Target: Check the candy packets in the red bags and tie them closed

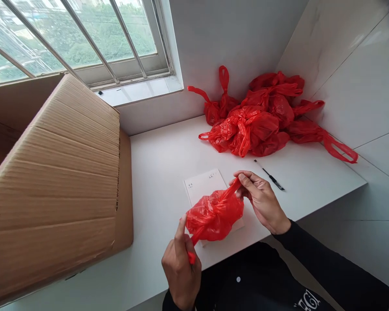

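A red plastic bag (214, 214), knotted in its middle, is stretched between my two hands near the table's front edge. My left hand (182, 263) is closed round one handle of the bag, and a bit of red plastic shows at its palm. The other handle is pinched between the thumb and fingers of my right hand (261, 196). What the bag contains cannot be made out through the crumpled plastic. Under it, partly covered, lies a white sheet or pad (202, 183) with small handwriting at its top corners.
Several tied red plastic bags (259, 121) are heaped at the back right against the wall. A black pen (274, 179) lies right of the paper. On the left, a large open cardboard box (68, 172) stands on the white table (158, 160), below a barred window (84, 39).
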`<state>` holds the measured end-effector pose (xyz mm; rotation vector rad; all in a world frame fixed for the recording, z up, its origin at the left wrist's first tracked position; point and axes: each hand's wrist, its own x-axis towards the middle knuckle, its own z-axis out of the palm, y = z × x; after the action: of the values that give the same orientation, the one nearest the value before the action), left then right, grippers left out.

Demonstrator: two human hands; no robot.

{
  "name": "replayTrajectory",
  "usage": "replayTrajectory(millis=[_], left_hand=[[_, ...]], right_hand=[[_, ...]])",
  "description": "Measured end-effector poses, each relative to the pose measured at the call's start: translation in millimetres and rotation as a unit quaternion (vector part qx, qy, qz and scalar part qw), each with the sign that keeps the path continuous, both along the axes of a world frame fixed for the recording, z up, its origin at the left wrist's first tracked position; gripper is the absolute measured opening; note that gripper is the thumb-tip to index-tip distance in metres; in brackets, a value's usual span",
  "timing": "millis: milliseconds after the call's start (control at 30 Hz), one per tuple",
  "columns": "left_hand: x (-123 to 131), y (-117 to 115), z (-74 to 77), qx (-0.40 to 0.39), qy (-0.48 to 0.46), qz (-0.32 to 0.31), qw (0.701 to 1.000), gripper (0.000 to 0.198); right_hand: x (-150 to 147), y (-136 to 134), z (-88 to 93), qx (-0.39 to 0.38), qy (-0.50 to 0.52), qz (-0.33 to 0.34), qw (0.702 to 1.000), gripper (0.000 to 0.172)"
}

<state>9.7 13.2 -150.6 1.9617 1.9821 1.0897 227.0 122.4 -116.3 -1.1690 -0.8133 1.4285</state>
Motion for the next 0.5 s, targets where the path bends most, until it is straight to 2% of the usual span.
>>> replayTrajectory(millis=[67, 167, 267, 333, 400, 500], left_hand=[[-6, 3, -5.1, -0.011, 0.03, 0.024, 0.999, 0.047], [-9, 5, -1.1, -0.09, -0.08, 0.038, 0.992, 0.03], [-7, 5, 12.7, -0.181, -0.196, 0.01, 0.964, 0.042], [-4, 7, 21.6, -0.217, -0.231, -0.018, 0.948, 0.044], [1, 9, 27.3, -0.215, -0.237, -0.042, 0.946, 0.037], [11, 15, 28.5, -0.101, -0.187, -0.038, 0.977, 0.026]], right_hand=[[3, 3, -9.6, -0.041, 0.014, -0.004, 0.999, 0.036], [6, 5, -16.6, -0.085, 0.073, 0.002, 0.994, 0.04], [8, 2, -13.9, -0.107, 0.141, 0.035, 0.984, 0.042], [8, 0, -8.7, -0.126, 0.135, 0.098, 0.978, 0.043], [6, -4, -2.1, -0.127, 0.078, 0.165, 0.975, 0.044], [-1, -9, 7.4, -0.044, -0.069, 0.203, 0.976, 0.042]])
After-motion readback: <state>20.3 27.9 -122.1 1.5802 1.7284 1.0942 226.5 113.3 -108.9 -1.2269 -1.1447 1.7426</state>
